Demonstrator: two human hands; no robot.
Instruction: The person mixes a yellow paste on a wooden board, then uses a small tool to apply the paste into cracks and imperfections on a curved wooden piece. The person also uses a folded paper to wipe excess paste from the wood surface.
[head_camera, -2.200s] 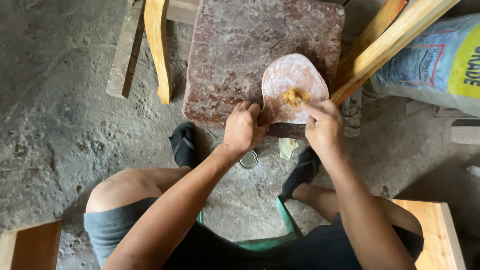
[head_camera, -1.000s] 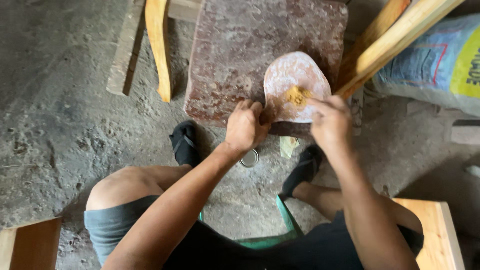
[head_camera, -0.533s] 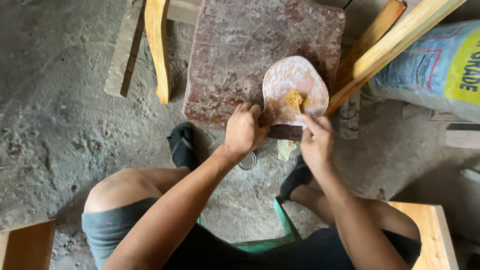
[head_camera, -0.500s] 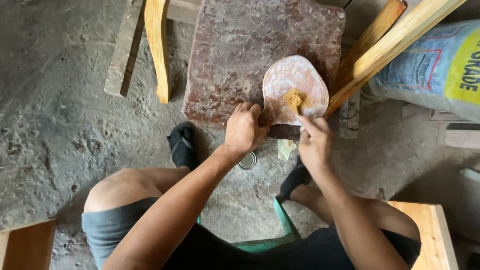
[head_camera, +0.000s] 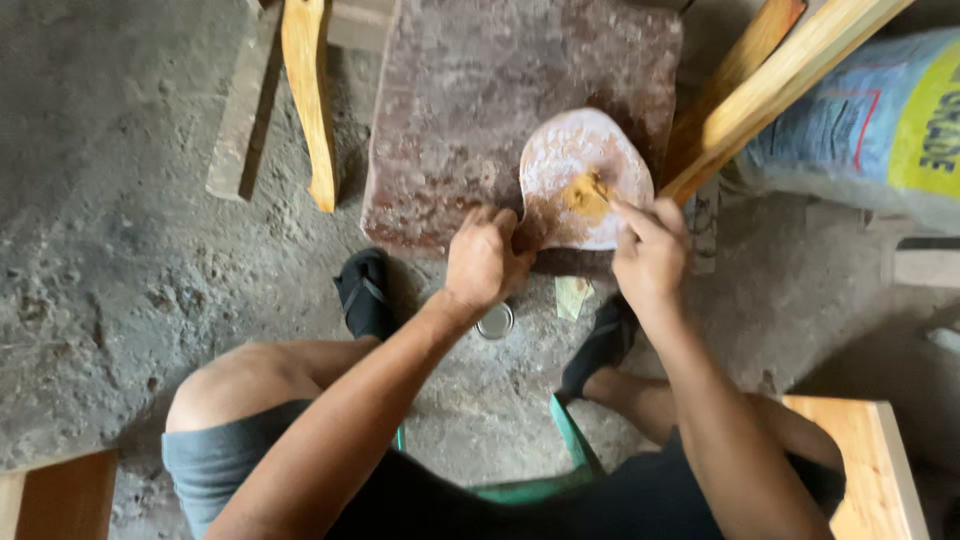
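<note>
A person sits over a reddish stone slab (head_camera: 480, 100) that lies on the rough concrete floor (head_camera: 110, 250), both hands working at a flat, rounded, pale piece (head_camera: 583, 175) resting on the slab's near right corner. The left hand (head_camera: 483, 262) is curled closed on the lower left edge of the pale piece, fingers folded over it and pinning it to the stone. The right hand (head_camera: 650, 258) is closed in a pinch around a thin tool, too small and blurred to identify, whose tip touches a yellow-brown smear (head_camera: 583, 195) near the middle of the piece. Between the person's dark-shoed feet, just below the slab's edge, a small round metal tin (head_camera: 494, 321) sits on the floor, with a yellowish scrap (head_camera: 572, 296) just beside it. Light wooden pieces lean around the slab: a curved one (head_camera: 312, 100) to its left, straight slats (head_camera: 770, 90) crossing at the upper right. A printed woven sack (head_camera: 870, 125) lies farther right, well apart from the hands.
</note>
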